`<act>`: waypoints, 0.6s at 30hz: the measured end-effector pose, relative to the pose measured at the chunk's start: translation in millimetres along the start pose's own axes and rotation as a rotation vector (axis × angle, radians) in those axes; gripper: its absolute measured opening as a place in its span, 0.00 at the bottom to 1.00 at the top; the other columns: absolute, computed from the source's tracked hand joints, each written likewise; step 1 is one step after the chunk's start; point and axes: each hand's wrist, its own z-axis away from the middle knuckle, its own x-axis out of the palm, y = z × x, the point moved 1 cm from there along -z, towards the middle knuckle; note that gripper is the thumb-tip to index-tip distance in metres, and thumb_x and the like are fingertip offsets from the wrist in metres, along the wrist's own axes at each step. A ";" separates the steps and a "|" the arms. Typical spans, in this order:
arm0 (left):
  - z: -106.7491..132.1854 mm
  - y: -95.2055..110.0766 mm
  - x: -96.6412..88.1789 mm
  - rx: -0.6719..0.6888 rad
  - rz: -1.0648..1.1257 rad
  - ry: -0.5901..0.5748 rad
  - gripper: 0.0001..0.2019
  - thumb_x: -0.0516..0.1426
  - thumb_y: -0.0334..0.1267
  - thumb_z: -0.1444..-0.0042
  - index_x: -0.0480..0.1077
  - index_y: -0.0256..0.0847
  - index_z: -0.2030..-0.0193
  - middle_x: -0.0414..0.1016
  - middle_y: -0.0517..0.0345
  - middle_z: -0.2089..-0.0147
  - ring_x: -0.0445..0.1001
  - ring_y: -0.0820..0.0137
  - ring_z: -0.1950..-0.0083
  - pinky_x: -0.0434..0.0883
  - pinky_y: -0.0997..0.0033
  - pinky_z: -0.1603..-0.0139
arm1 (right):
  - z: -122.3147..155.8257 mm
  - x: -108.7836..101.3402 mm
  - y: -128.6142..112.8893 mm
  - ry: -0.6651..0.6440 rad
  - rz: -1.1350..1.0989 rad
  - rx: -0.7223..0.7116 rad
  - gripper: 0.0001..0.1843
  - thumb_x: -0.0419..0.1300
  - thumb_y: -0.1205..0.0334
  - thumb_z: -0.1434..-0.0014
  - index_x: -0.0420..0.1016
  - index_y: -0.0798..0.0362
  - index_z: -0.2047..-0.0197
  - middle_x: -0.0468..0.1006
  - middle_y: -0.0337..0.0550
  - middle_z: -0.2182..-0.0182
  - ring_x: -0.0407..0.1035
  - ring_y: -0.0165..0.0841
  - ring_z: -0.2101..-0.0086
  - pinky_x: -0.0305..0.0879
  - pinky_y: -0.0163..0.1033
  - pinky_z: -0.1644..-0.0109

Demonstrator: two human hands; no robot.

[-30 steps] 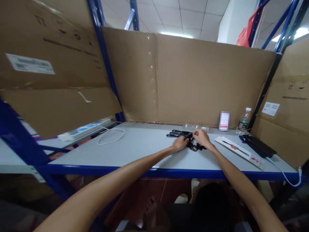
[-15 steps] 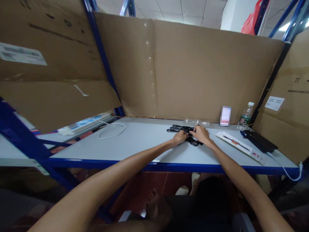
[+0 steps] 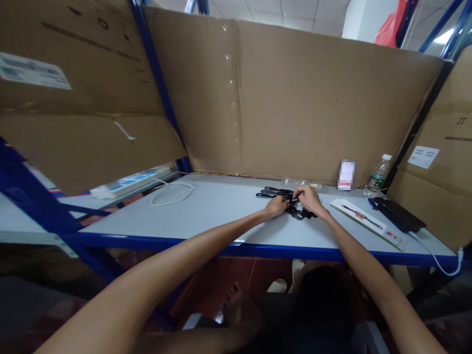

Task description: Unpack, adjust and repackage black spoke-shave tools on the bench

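Observation:
Several black straps [image 3: 272, 192] with looped ends lie bunched at the middle of the table. My left hand [image 3: 276, 207] is closed at the near side of the bunch, its fingertips pinching a black strap. From the right, my right hand [image 3: 309, 198] bends over the same bunch, with thumb and fingers pinched together on a strap. The exact part between the fingertips is too small to make out. Just below the hands, dark curled strap pieces [image 3: 298, 213] rest on the table.
On the right of the table [image 3: 214, 216] are a flat package [image 3: 368, 223] picturing a strap, a black pouch [image 3: 400, 215], a water bottle [image 3: 376, 176] and an upright phone [image 3: 345, 175]. Clear plastic pieces [image 3: 291, 182] lie behind the straps. A white cable [image 3: 171, 202] is left, cardboard panels [image 3: 287, 98] around.
My right hand has shifted slightly and its fingers are more bent over the straps. The dark pieces below have spread a little to the right. The view has tilted slightly.

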 end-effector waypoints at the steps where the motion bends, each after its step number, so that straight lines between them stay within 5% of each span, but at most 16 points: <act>1: -0.1 0.5 0.0 -0.003 -0.015 -0.004 0.17 0.51 0.42 0.32 0.78 0.37 0.61 0.82 0.50 0.60 0.78 0.60 0.56 0.67 0.69 0.60 | -0.5 -0.8 0.9 0.042 0.006 0.023 0.14 0.57 0.71 0.42 0.83 0.48 0.65 0.84 0.40 0.65 0.76 0.35 0.61 0.64 0.34 0.60; 4: 0.2 1.8 0.3 -0.001 -0.052 -0.004 0.17 0.50 0.43 0.32 0.78 0.37 0.58 0.82 0.47 0.56 0.78 0.59 0.54 0.68 0.68 0.59 | -1.8 0.6 3.7 0.058 0.088 0.160 0.07 0.60 0.63 0.41 0.82 0.50 0.65 0.83 0.44 0.67 0.76 0.38 0.62 0.64 0.36 0.62; 9: -0.1 2.7 1.5 0.009 -0.093 0.002 0.17 0.51 0.45 0.32 0.78 0.39 0.56 0.82 0.46 0.54 0.79 0.57 0.51 0.70 0.67 0.55 | -5.2 5.7 5.6 -0.022 0.014 0.068 0.14 0.62 0.72 0.49 0.80 0.50 0.59 0.83 0.39 0.62 0.75 0.33 0.61 0.65 0.33 0.60; 13: -3.7 1.8 2.6 0.000 -0.042 0.012 0.16 0.53 0.45 0.33 0.78 0.39 0.56 0.82 0.47 0.55 0.79 0.58 0.51 0.70 0.68 0.55 | -5.3 1.3 8.5 0.020 0.073 0.160 0.11 0.64 0.64 0.46 0.80 0.50 0.58 0.82 0.40 0.66 0.75 0.35 0.63 0.65 0.35 0.60; 15: -6.0 0.9 3.2 -0.008 -0.015 0.014 0.16 0.53 0.46 0.34 0.79 0.39 0.57 0.82 0.47 0.56 0.79 0.57 0.52 0.70 0.67 0.56 | -3.9 -0.1 8.0 -0.055 0.107 0.121 0.08 0.63 0.67 0.47 0.81 0.50 0.63 0.82 0.39 0.67 0.75 0.35 0.63 0.64 0.35 0.60; 18: -9.0 -0.6 4.7 -0.008 0.006 0.008 0.16 0.53 0.45 0.34 0.79 0.39 0.58 0.82 0.47 0.56 0.79 0.57 0.53 0.70 0.66 0.56 | -2.4 -1.5 4.4 -0.070 0.087 -0.017 0.17 0.55 0.77 0.48 0.82 0.50 0.67 0.83 0.39 0.65 0.75 0.33 0.60 0.64 0.33 0.57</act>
